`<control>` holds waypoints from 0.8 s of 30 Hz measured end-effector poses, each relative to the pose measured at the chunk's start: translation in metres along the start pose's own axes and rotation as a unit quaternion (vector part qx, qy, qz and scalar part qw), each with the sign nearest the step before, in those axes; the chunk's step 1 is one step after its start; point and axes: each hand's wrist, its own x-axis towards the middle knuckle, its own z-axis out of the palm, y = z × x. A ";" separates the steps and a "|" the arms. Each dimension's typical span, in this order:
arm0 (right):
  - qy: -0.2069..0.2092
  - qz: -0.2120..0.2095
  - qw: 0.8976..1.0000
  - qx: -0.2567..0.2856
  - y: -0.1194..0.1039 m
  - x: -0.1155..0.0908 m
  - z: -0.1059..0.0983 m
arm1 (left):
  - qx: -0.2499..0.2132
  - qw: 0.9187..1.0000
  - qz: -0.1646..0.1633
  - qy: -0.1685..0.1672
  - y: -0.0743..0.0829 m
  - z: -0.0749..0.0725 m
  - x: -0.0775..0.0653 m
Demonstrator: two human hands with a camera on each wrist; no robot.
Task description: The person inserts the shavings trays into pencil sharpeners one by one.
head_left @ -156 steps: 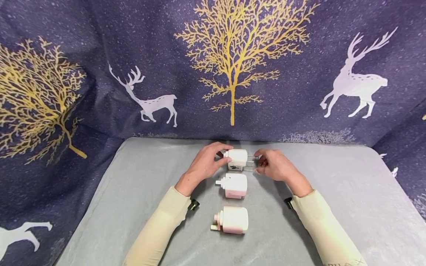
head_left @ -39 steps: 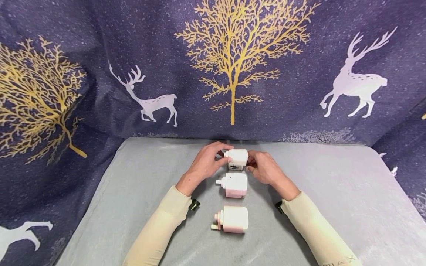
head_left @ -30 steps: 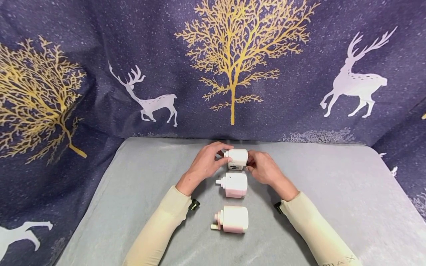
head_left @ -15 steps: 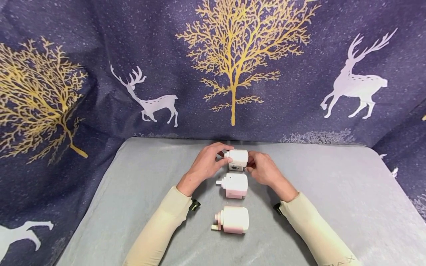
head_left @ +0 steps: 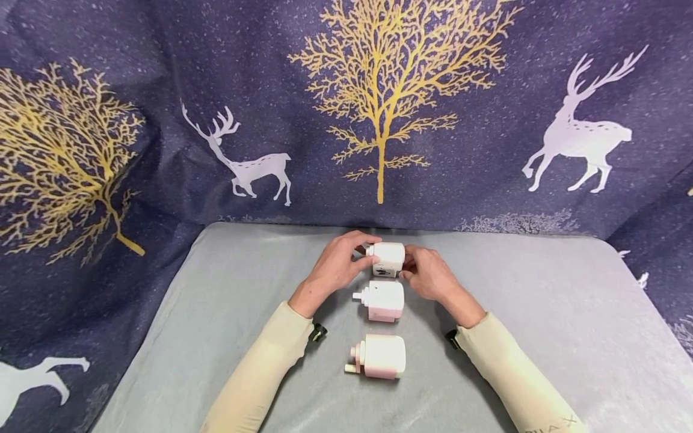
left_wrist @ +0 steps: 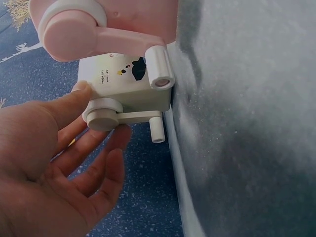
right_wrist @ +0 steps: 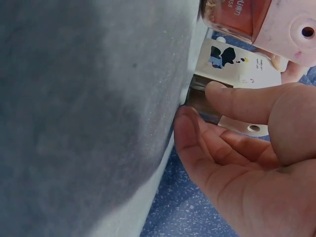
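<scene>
The farthest of the hand-crank pencil sharpeners is white [head_left: 390, 252], with a panda print on its side. My left hand [head_left: 338, 261] holds it at the crank end, thumb on the near side and fingers on the far side. Its crank handle [left_wrist: 157, 129] hangs past the fingers in the left wrist view. My right hand [head_left: 431, 275] is at the opposite end, thumb and fingers around the clear shavings drawer [right_wrist: 200, 101], which sits inside the body. The head view hides this drawer behind the right fingers.
Nearer on the grey tabletop [head_left: 243, 288] stand a white-and-pink pencil sharpener [head_left: 385, 300] and another cream-and-pink one [head_left: 383, 355], in a row with the white one. A dark blue curtain [head_left: 335, 198] with trees and deer hangs behind the table's far edge.
About five seconds ago the clear drawer stuck out to the right; my right hand has since moved left with it into the sharpener. Over the last second both hands hold nearly still.
</scene>
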 end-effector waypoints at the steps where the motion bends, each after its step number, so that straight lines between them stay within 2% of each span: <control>1: -0.001 0.002 1.000 0.000 0.000 0.000 0.000 | 0.001 1.000 0.001 0.000 0.000 0.000 0.000; 24: -0.011 0.001 1.000 -0.009 0.002 -0.001 -0.001 | 0.023 1.000 0.008 -0.011 0.003 -0.003 -0.002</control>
